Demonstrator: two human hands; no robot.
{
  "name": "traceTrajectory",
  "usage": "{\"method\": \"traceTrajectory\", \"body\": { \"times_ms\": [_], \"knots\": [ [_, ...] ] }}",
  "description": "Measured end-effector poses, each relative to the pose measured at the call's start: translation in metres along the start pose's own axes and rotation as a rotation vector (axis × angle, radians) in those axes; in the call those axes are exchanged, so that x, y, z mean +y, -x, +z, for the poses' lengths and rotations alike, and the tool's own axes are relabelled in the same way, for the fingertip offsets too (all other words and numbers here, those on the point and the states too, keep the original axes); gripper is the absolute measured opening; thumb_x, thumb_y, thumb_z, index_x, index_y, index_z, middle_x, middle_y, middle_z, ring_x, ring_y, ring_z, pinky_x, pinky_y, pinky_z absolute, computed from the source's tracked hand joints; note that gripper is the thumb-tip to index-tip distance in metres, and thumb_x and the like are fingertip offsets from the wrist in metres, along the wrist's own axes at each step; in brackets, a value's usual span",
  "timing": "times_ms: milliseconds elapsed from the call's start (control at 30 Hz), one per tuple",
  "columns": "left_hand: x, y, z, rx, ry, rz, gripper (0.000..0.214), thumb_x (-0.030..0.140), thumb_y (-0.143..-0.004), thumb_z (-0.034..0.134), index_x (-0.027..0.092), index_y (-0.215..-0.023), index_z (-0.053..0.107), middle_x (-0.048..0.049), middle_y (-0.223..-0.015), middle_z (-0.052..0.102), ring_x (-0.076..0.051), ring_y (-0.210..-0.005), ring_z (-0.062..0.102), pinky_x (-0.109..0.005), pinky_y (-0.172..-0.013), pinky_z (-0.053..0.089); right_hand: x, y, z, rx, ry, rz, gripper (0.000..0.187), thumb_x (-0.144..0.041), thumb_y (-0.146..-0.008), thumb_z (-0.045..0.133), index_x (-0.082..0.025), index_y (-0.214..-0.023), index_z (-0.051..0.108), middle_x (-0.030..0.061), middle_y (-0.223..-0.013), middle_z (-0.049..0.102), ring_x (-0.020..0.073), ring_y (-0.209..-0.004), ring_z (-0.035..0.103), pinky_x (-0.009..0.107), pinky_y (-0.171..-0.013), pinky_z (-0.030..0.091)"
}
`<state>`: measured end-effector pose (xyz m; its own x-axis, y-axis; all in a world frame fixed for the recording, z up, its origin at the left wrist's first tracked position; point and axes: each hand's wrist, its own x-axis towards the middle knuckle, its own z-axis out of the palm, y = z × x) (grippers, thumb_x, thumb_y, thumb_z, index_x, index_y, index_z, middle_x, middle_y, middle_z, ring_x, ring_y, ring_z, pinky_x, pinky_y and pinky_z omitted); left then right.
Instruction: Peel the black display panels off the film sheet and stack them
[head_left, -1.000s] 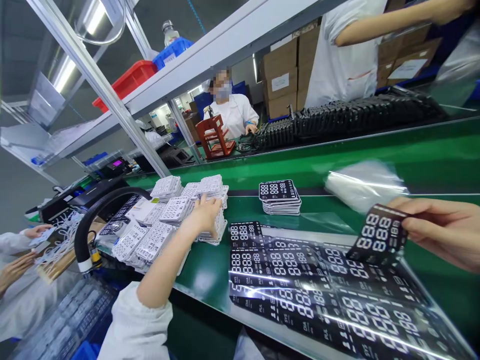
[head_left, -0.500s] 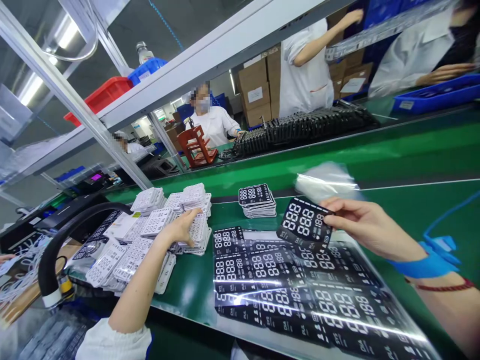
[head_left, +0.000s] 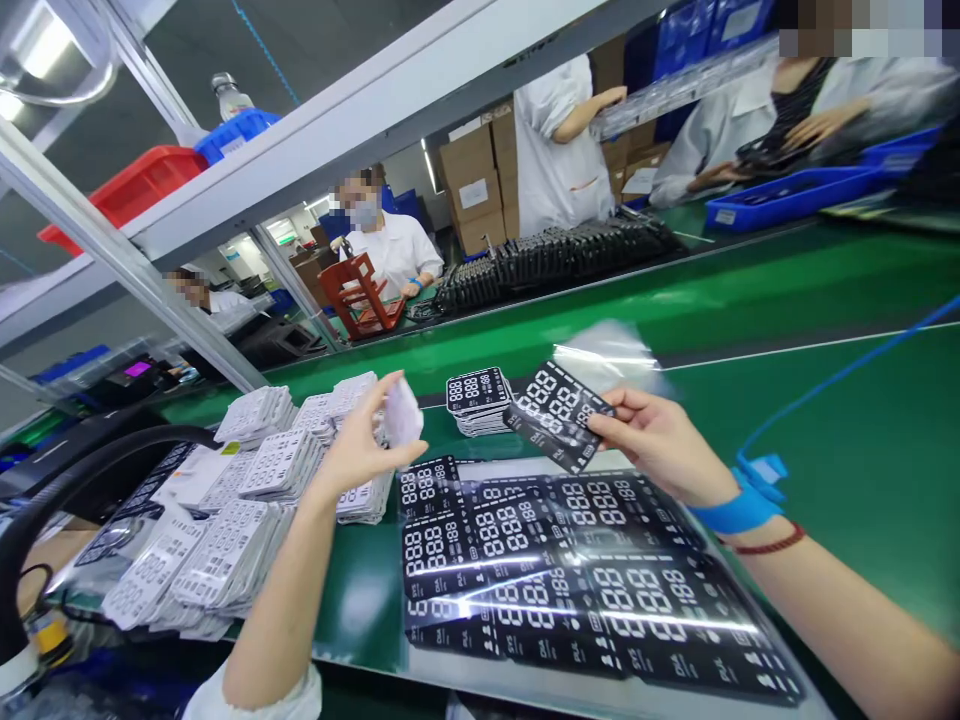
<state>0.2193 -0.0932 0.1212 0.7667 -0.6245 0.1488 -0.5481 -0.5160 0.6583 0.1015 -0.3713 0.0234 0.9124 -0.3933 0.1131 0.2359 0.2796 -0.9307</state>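
Pinched between thumb and fingers of the right hand (head_left: 660,445), one black panel (head_left: 559,415) printed with white 888 digits, tilted just above the far edge of the spread (head_left: 592,580), a glossy layer of like panels overlapping flat on the green bench (head_left: 825,420). Around the right wrist, a blue strap (head_left: 739,510). Left hand (head_left: 360,440) raised above the spread's left corner, fingers partly curled, with a small whitish scrap (head_left: 403,412) apparently pinched at the fingertips; possibly film, too blurred to be sure.

Done so far, judging by how things lie: one short squared stack (head_left: 478,400) of black panels, just beyond the spread. Remaining: most of the spread, loose and unstacked. To the left of the spread, many piles of white panels (head_left: 255,415). Just beyond it, a blurred clear bag (head_left: 607,355). Far beyond it, a co-worker (head_left: 394,265) in a white coat, beside a red jig (head_left: 358,295).
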Motion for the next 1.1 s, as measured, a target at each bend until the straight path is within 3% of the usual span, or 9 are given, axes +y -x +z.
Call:
{"method": "traceTrajectory", "body": {
  "times_ms": [67, 133, 233, 300, 467, 633, 733, 933, 1100],
  "knots": [
    [0.014, -0.016, 0.037, -0.106, 0.558, -0.062, 0.086, 0.051, -0.063, 0.066, 0.024, -0.137, 0.03, -0.0121, -0.13, 0.044, -0.029, -0.108, 0.051, -0.041, -0.088, 0.045, 0.004, -0.001, 0.002, 0.03, 0.009, 0.015, 0.045, -0.046, -0.047, 0.085, -0.016, -0.067, 0.058, -0.0006, -0.06, 0.061, 0.0092, -0.049, 0.053, 0.02, -0.045, 0.047],
    [0.023, -0.031, 0.076, -0.214, 1.007, -0.219, 0.077, 0.059, -0.07, 0.054, 0.023, -0.135, 0.033, -0.0116, -0.125, 0.049, -0.026, -0.095, 0.056, -0.043, -0.08, 0.048, 0.008, -0.003, 0.003, 0.045, 0.021, 0.026, 0.048, -0.047, -0.044, 0.085, -0.016, -0.065, 0.056, -0.0015, -0.056, 0.059, 0.0081, -0.046, 0.051, 0.02, -0.042, 0.044],
    [0.031, -0.044, 0.118, -0.348, 1.364, -0.416, 0.061, 0.059, -0.081, 0.035, 0.02, -0.127, 0.044, -0.0112, -0.117, 0.055, -0.027, -0.092, 0.058, -0.045, -0.076, 0.048, 0.012, -0.003, 0.003, 0.026, 0.044, 0.01, 0.049, -0.051, -0.047, 0.083, -0.016, -0.064, 0.054, -0.0039, -0.05, 0.054, 0.0064, -0.041, 0.045, 0.019, -0.04, 0.039],
    [0.032, -0.045, 0.131, -0.434, 1.455, -0.48, 0.058, 0.057, -0.083, 0.03, 0.017, -0.121, 0.05, -0.0125, -0.112, 0.059, -0.03, -0.093, 0.058, -0.049, -0.077, 0.046, 0.013, -0.002, 0.004, 0.046, 0.103, -0.043, 0.048, -0.052, -0.049, 0.082, -0.017, -0.062, 0.052, -0.0049, -0.049, 0.051, 0.0064, -0.04, 0.043, 0.02, -0.039, 0.037],
    [0.029, -0.041, 0.136, -0.604, 1.547, -0.462, 0.061, 0.057, -0.084, 0.03, 0.013, -0.12, 0.052, -0.0167, -0.119, 0.057, -0.035, -0.106, 0.054, -0.06, -0.089, 0.036, 0.008, 0.002, 0.005, 0.198, 0.29, -0.288, 0.042, -0.048, -0.057, 0.079, -0.019, -0.059, 0.049, -0.0051, -0.049, 0.047, 0.0079, -0.043, 0.042, 0.022, -0.039, 0.036],
    [0.025, -0.042, 0.138, -0.606, 1.551, -0.429, 0.064, 0.062, -0.086, 0.025, 0.019, -0.129, 0.045, -0.0147, -0.12, 0.056, -0.036, -0.105, 0.055, -0.065, -0.088, 0.035, 0.002, 0.009, 0.009, 0.071, 0.277, -0.265, 0.039, -0.047, -0.062, 0.077, -0.02, -0.061, 0.048, -0.0042, -0.051, 0.05, 0.0099, -0.043, 0.046, 0.024, -0.039, 0.043],
    [0.024, -0.042, 0.138, -0.629, 1.561, -0.371, 0.063, 0.063, -0.087, 0.016, 0.028, -0.137, 0.034, -0.0119, -0.122, 0.056, -0.036, -0.107, 0.055, -0.066, -0.086, 0.035, 0.001, 0.012, 0.013, 0.077, 0.283, -0.271, 0.038, -0.046, -0.062, 0.078, -0.02, -0.061, 0.05, -0.0027, -0.055, 0.054, 0.0112, -0.046, 0.051, 0.025, -0.042, 0.048],
    [0.025, -0.041, 0.139, -0.694, 1.503, -0.365, 0.079, 0.07, -0.083, 0.013, 0.017, -0.134, 0.039, -0.0177, -0.125, 0.052, -0.04, -0.112, 0.051, -0.067, -0.089, 0.033, 0.004, 0.014, 0.014, 0.096, 0.269, -0.243, 0.039, -0.047, -0.061, 0.078, -0.021, -0.063, 0.05, -0.0021, -0.057, 0.056, 0.0126, -0.047, 0.054, 0.027, -0.042, 0.051],
    [0.025, -0.041, 0.14, -0.685, 1.516, -0.331, 0.072, 0.069, -0.084, 0.008, 0.029, -0.142, 0.023, -0.0141, -0.127, 0.052, -0.037, -0.112, 0.052, -0.067, -0.088, 0.033, 0.004, 0.016, 0.014, 0.097, 0.286, -0.259, 0.038, -0.047, -0.062, 0.078, -0.021, -0.063, 0.051, -0.0019, -0.059, 0.056, 0.0126, -0.046, 0.054, 0.027, -0.041, 0.051]
  ]
}}
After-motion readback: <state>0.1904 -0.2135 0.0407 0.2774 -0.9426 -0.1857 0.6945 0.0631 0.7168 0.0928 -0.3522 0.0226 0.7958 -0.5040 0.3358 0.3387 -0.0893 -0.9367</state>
